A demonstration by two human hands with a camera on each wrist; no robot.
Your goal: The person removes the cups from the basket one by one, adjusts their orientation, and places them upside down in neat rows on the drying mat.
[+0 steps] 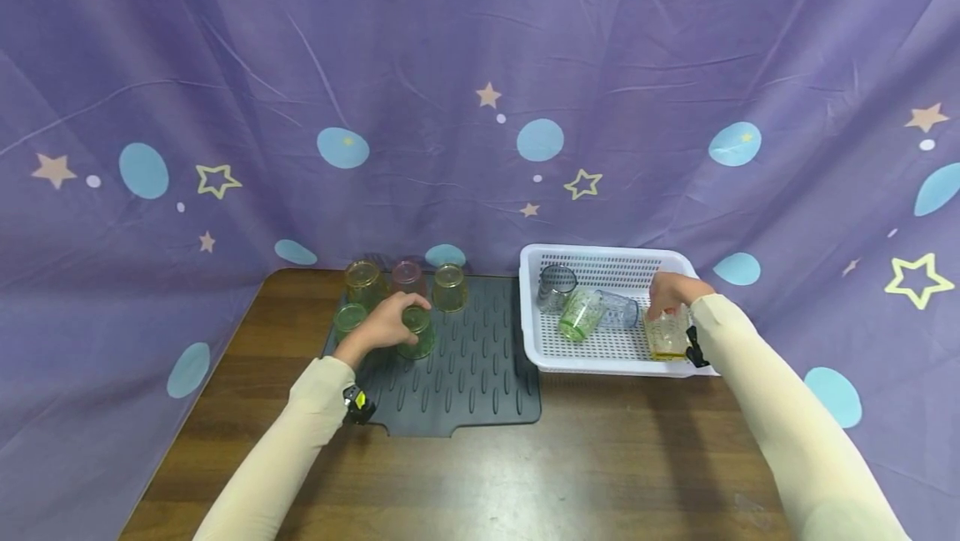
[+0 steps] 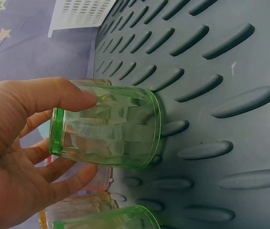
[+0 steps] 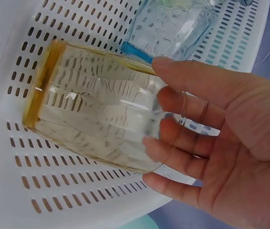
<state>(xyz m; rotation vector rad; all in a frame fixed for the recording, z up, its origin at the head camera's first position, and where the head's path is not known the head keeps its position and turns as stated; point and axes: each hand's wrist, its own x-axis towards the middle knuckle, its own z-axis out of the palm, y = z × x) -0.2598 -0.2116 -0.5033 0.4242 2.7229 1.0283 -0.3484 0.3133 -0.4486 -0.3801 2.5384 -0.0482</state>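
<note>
An upside-down green glass [image 1: 417, 341] stands on the dark ridged mat [image 1: 480, 374]. My left hand [image 1: 388, 323] is around its base end, fingers spread loosely; in the left wrist view the thumb [image 2: 80, 98] overlaps the green glass [image 2: 120, 126], and contact of the other fingers is unclear. Inside the white basket [image 1: 531, 333], my right hand [image 1: 670, 293] holds a clear glass with a yellow base [image 1: 666, 345]. The right wrist view has this yellow-based glass [image 3: 96, 107] tilted, its mouth toward the palm, with thumb and fingers of the right hand [image 3: 240, 129] at its rim.
Left of and behind the green glass stand another green glass [image 1: 349, 320], amber glasses [image 1: 363, 281] [image 1: 450, 289] and a pink glass [image 1: 408, 276]. The basket also holds a grey glass [image 1: 557, 287], a green-based glass [image 1: 581, 316] and a blue glass [image 1: 618, 310]. A patterned curtain [image 1: 450, 49] hangs behind.
</note>
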